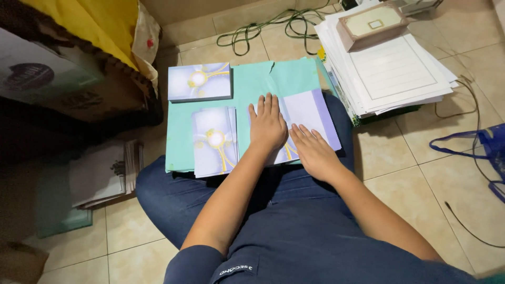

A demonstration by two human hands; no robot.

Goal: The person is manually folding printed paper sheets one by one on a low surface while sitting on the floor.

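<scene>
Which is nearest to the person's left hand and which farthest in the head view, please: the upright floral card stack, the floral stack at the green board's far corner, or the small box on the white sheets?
From the left hand:
1. Upright floral card stack, just to its left.
2. Corner floral stack, farther up and left.
3. Small box, far upper right on the white sheets.

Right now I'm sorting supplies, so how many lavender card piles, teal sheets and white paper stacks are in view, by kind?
Lavender printed card piles: 3, one at upper left, one at middle, one under both hands
Teal sheet: 1
White paper stack: 1
Total: 5
</scene>
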